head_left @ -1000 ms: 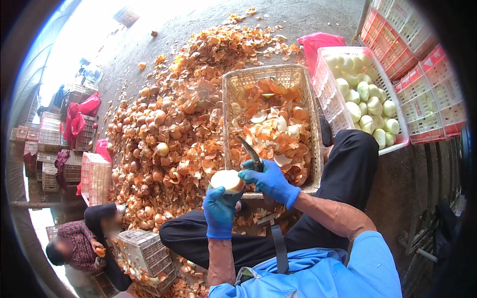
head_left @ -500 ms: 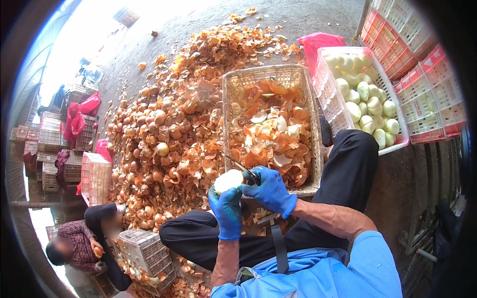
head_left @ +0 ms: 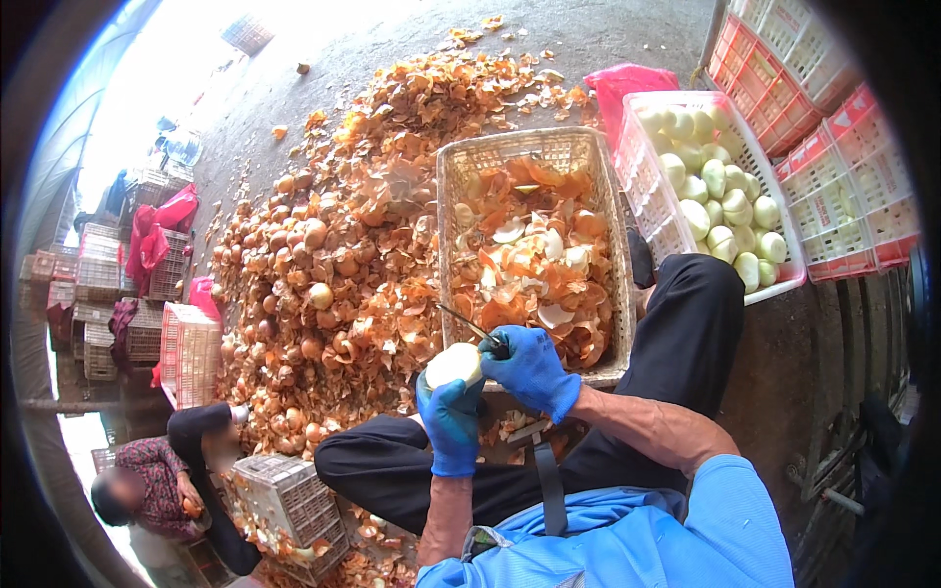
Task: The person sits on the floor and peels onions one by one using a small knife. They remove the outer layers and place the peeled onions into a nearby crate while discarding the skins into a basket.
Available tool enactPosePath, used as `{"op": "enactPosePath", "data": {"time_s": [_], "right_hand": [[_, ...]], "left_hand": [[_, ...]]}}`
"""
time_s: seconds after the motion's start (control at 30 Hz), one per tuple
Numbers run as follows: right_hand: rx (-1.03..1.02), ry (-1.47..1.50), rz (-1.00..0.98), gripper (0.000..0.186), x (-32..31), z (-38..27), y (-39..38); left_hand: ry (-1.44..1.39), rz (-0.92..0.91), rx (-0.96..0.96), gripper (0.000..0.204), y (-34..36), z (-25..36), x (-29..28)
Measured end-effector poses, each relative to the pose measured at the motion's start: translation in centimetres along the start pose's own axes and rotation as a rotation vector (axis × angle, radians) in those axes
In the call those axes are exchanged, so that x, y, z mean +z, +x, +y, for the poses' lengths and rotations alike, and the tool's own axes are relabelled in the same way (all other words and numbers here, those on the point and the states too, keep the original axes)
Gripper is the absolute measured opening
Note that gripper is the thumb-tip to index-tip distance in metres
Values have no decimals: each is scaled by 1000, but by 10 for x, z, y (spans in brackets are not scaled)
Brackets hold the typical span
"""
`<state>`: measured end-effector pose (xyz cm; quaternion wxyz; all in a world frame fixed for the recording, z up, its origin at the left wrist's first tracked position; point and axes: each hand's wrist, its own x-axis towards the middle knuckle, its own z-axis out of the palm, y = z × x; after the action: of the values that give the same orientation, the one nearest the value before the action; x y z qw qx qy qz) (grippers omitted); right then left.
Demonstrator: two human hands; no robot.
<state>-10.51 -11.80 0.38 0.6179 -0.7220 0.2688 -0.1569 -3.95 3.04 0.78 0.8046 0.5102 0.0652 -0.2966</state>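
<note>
My left hand, in a blue glove, holds a pale peeled onion above my lap. My right hand, also in a blue glove, grips a small knife whose dark blade points up and left, beside the onion. Just beyond both hands stands a tan plastic basket holding orange onion skins and some white pieces. My black trouser legs lie on either side of the basket's near end.
A big heap of unpeeled onions and loose skins lies on the ground at left. A white-and-pink crate of peeled onions stands at right, with stacked red crates behind. Another person crouches at lower left beside a grey crate.
The knife blade has swung from above the onion to pointing up and left. Both hands stay together with the onion at the basket's near edge.
</note>
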Motion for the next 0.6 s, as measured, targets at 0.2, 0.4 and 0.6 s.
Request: {"op": "enactPosePath", "data": {"time_s": [0.2,0.4,0.6], "right_hand": [[210,188,44,20,-1,0,15],[224,167,170,16,-16,11,31],[-166,-278,110,26,-21,-8,26]], "left_hand": [[-322,-81,-238,65,7,9,-16],[-623,-150,-409,68,12,10,-28],[-811,-179,-474,67,17,14,-36]]}}
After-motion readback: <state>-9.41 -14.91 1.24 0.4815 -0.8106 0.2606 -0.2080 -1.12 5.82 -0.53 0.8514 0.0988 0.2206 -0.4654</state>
